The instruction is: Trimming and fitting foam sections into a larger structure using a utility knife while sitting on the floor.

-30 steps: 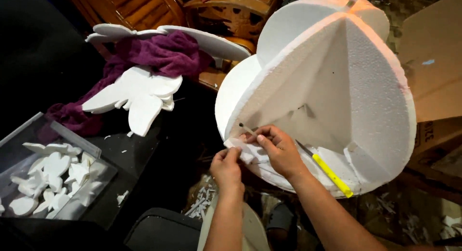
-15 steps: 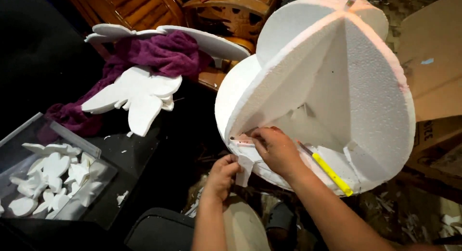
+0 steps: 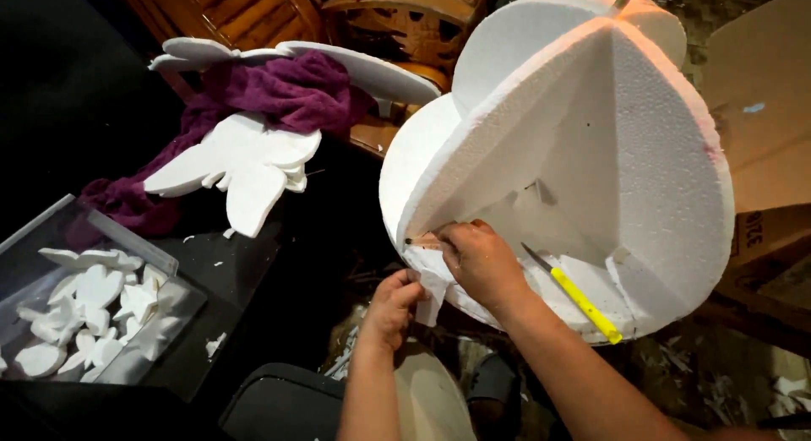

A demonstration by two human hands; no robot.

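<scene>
A big white foam ball shape (image 3: 625,154), built from crossed round discs, fills the right of the head view. My right hand (image 3: 477,259) presses a thin wooden stick and a strip of white tape (image 3: 431,280) against the lower left edge of one disc. Just below it, my left hand (image 3: 393,310) pinches the hanging end of that tape. A yellow-handled craft knife (image 3: 579,297) lies inside the foam shape, right of my right wrist.
White foam wing cut-outs (image 3: 241,166) and a purple cloth (image 3: 279,90) lie on a dark surface at the left. A clear tray (image 3: 93,302) of small foam shapes sits at the lower left. Brown cardboard (image 3: 764,120) stands at the right, wooden furniture (image 3: 279,10) behind.
My left hand dropped from the disc edge and now grips the loose end of the tape below it. My right hand stayed at the edge, shifting slightly left.
</scene>
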